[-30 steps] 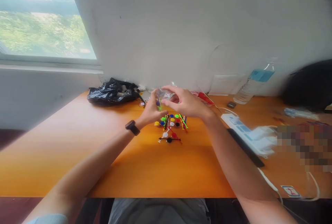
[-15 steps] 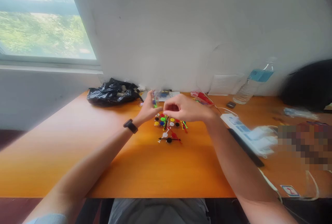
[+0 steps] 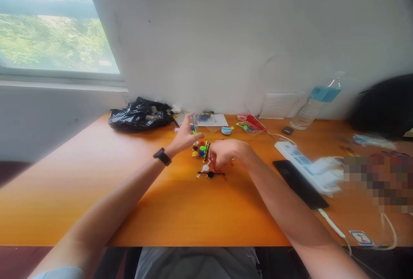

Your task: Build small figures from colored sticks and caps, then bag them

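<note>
My left hand [image 3: 186, 134] is raised over the far part of the table, its thumb stretched out to the right. Against its fingers is a slim blue-and-green piece [image 3: 193, 125], partly hidden, with a clear, shiny look around it. My right hand [image 3: 222, 152] bends down onto the small plastic parts, fingers pointing at the table and covering the red piece; its fingertips are hidden. To its left lie several round coloured discs [image 3: 201, 150] and thin yellow, green and black sticks [image 3: 207, 151]. Just in front is a flat arrangement with a white disc [image 3: 205, 168] and a black disc on a black stick [image 3: 211, 175].
A black plastic bag [image 3: 138, 115] sits at the back left. Behind my hands are a white paper [image 3: 219, 120], a small round tin [image 3: 226, 131] and a bag of coloured parts [image 3: 250, 127]. At right are a phone [image 3: 300, 184], a power strip [image 3: 292, 154] and a water bottle [image 3: 311, 109].
My right hand has come down and nearer, from beside my left hand onto the small parts, now covering the red piece. My left hand has hardly moved.
</note>
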Available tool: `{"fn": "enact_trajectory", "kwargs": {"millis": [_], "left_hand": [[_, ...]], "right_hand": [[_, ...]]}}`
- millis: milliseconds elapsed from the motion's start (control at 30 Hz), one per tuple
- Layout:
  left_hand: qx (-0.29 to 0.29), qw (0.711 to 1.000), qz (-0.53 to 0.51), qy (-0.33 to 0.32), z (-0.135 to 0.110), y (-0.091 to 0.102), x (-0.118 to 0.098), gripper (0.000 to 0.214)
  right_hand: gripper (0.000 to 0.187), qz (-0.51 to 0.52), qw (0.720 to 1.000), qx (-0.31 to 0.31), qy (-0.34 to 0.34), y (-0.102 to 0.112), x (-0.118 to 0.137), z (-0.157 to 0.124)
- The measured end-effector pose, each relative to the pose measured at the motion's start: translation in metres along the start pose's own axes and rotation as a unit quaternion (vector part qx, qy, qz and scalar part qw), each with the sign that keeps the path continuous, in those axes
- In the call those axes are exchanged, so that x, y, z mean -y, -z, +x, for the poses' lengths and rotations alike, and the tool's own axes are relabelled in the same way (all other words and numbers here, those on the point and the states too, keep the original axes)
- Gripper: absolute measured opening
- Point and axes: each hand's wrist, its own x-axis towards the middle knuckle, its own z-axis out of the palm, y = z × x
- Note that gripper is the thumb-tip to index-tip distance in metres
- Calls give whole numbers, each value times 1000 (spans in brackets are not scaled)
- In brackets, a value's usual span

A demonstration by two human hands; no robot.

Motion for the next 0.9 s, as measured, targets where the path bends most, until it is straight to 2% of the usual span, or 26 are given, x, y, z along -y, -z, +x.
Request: {"fn": "enact_trajectory", "kwargs": {"millis": [200, 633, 900], "left_hand": [[8, 1000, 2, -4, 0, 1, 1, 84], [18, 1000, 15, -18, 1, 1, 4, 81], [23, 1000, 15, -15, 0, 1, 6, 82]], "right_hand": [[29, -32, 999, -1, -21, -7, -3, 14], [38, -49, 998, -11, -34, -7, 0, 15], [35, -29, 999, 2, -31, -6, -4, 16]]}}
